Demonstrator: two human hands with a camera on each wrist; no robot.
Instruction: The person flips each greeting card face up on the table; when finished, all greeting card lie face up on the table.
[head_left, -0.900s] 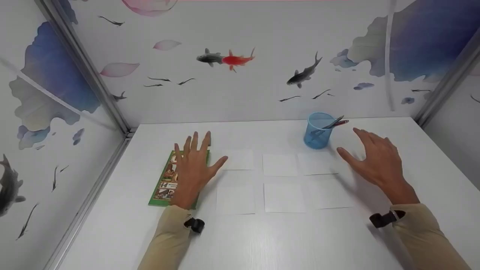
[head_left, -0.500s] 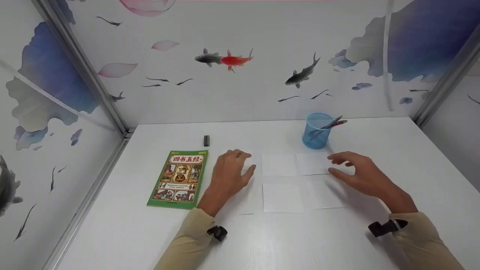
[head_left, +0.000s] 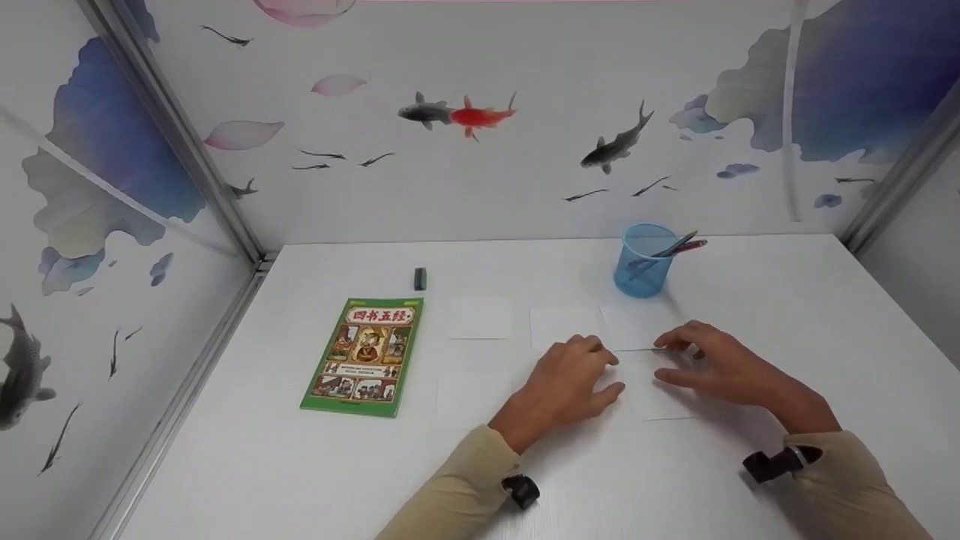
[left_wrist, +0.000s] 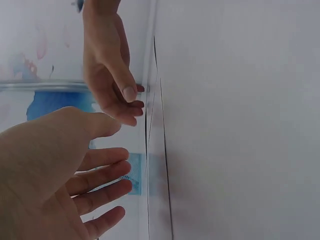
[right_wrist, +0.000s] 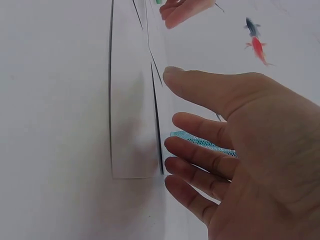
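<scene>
My left hand [head_left: 566,386] is over the front middle of several white square paper sheets and covers most of that sheet. In the left wrist view its fingers [left_wrist: 100,175] are spread loosely, with nothing between them. To its right, my right hand [head_left: 720,367] is beside the back-right paper sheet [head_left: 637,326] and the front-right paper sheet [head_left: 664,397], partly covering the latter. The right wrist view shows its thumb and fingers apart and holding nothing; whether the fingertips touch the paper I cannot tell. Further left lie the back-left sheet [head_left: 480,319] and the front-left sheet [head_left: 472,401].
A green-bordered book [head_left: 364,356] lies left of the papers. Behind it sits a small dark block [head_left: 420,279]. At the back right stands a blue mesh cup [head_left: 641,262] with pens [head_left: 679,246] leaning out. Printed panels [head_left: 540,195] wall in the white table.
My left hand has swept right, from over the book across the papers, uncovering the book and dark block. My right hand has come down and nearer, away from the cup, its fingers less spread.
</scene>
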